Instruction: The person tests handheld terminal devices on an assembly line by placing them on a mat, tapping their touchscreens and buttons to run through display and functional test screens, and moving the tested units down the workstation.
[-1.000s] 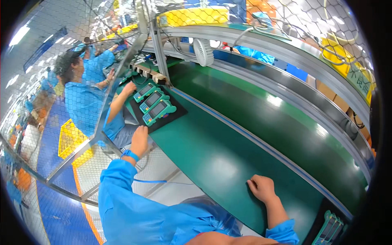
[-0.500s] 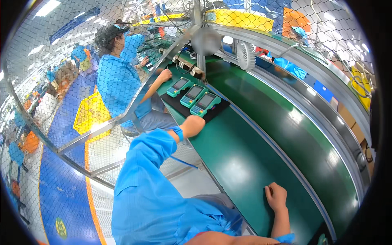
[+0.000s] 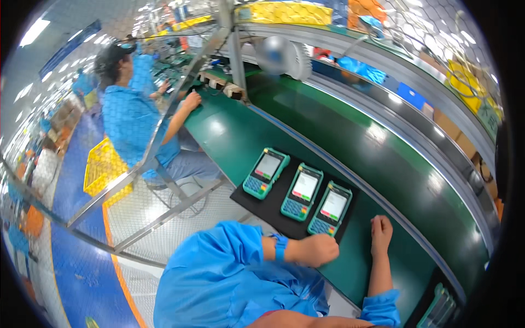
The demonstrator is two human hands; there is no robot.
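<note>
Three teal-green handheld card terminals lie in a row on a black mat (image 3: pixel 257 206) on the green bench: the left terminal (image 3: pixel 265 173), the middle terminal (image 3: pixel 301 191) and the right terminal (image 3: pixel 330 208). Their screens are lit, with keypads toward me. My left hand (image 3: pixel 314 251), a blue band on its wrist, is closed at the mat's near right corner, just below the right terminal; its fingertips are hidden. To the right of the mat, my right hand (image 3: pixel 381 234) rests over the bench with fingers curled, and nothing shows in it.
Another green device (image 3: pixel 439 307) lies on a dark mat at the lower right. A co-worker (image 3: pixel 134 115) in blue sits at the bench's far left. A mesh screen with a metal frame (image 3: pixel 158 216) stands left. Beyond the bench runs a green conveyor (image 3: pixel 328 120); a white fan (image 3: pixel 292 59) hangs above.
The black mat with its three terminals has come nearer and to the right together with my left hand. The screens look brighter. My right hand has shifted slightly up and its fingers are curled tighter.
</note>
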